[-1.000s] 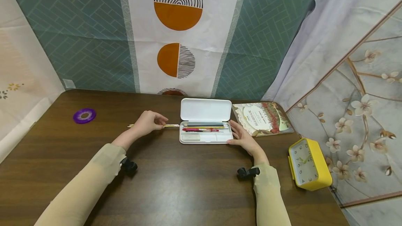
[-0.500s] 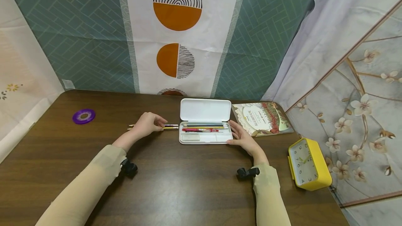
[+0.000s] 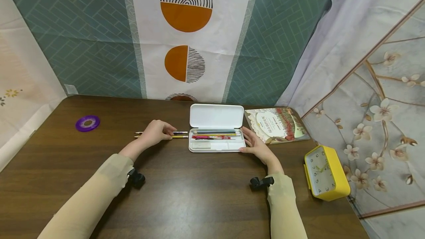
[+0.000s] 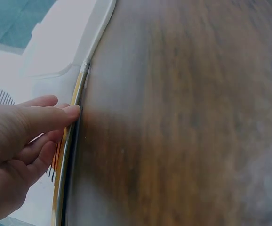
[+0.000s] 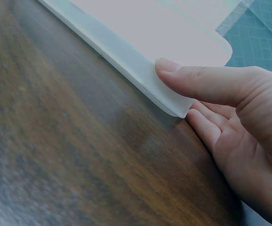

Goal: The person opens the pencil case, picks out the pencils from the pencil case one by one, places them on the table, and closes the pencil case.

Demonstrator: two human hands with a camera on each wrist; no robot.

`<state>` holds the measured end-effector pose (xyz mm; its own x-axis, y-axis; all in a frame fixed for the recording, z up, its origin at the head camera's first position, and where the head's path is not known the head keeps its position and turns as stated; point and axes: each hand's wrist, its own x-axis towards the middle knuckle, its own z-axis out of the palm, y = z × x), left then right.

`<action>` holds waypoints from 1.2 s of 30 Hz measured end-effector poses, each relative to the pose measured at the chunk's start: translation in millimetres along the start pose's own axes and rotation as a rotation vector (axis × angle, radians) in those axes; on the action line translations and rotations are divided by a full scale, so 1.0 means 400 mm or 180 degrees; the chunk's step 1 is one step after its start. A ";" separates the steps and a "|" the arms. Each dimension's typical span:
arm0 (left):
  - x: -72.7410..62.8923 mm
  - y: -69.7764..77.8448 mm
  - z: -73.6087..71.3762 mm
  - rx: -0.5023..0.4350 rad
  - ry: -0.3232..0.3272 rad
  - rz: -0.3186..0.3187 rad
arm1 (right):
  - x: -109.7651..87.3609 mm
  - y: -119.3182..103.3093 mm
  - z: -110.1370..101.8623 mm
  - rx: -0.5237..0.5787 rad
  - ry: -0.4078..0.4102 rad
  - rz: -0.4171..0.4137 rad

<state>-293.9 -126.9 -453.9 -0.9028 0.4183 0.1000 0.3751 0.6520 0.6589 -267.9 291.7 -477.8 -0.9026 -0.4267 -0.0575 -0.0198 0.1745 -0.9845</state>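
Observation:
Left of the white pencil case (image 3: 216, 151), my left hand (image 3: 155, 132) pinches a yellow pencil (image 3: 180, 137) between thumb and fingers. A dark-patterned pencil (image 3: 181, 132) lies just beyond it, nearly parallel. Both have their eraser ends towards the case and their points to the left. In the left wrist view the thumb tip sits on the yellow pencil (image 4: 61, 183). My right hand (image 3: 255, 146) holds the case's right end, thumb on the rim and fingers at the side. The lid stands raised. Inside lie several pencils (image 3: 217, 132), a red pen (image 3: 210, 137) and a white eraser (image 3: 201, 145).
A purple ring-shaped disc (image 3: 87, 123) lies at the back left of the brown table (image 3: 186, 194). Beside the case at the right is an illustrated booklet (image 3: 275, 125). A yellow alarm clock (image 3: 327, 172) stands near the right edge. Patterned cloth hangs behind.
Two pencils now show apart at the left hand, where one showed a second ago; the yellow one sits slightly nearer. The right hand and case hold their place.

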 end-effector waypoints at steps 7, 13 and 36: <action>-0.001 0.005 0.006 0.0013 0.0004 -0.0030 | -0.001 -0.002 0.000 -0.0008 -0.0004 0.0004; -0.001 0.003 0.007 -0.0006 0.0028 -0.0039 | -0.001 0.000 0.002 0.0000 -0.0001 0.0017; 0.000 0.024 -0.002 0.0078 0.0258 0.0094 | 0.001 0.003 -0.002 0.0005 -0.0017 0.0009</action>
<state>-290.7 -121.1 -447.2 -0.9050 0.3857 0.1795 0.4058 0.6560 0.6364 -268.7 292.5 -478.8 -0.9002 -0.4311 -0.0611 -0.0166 0.1743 -0.9846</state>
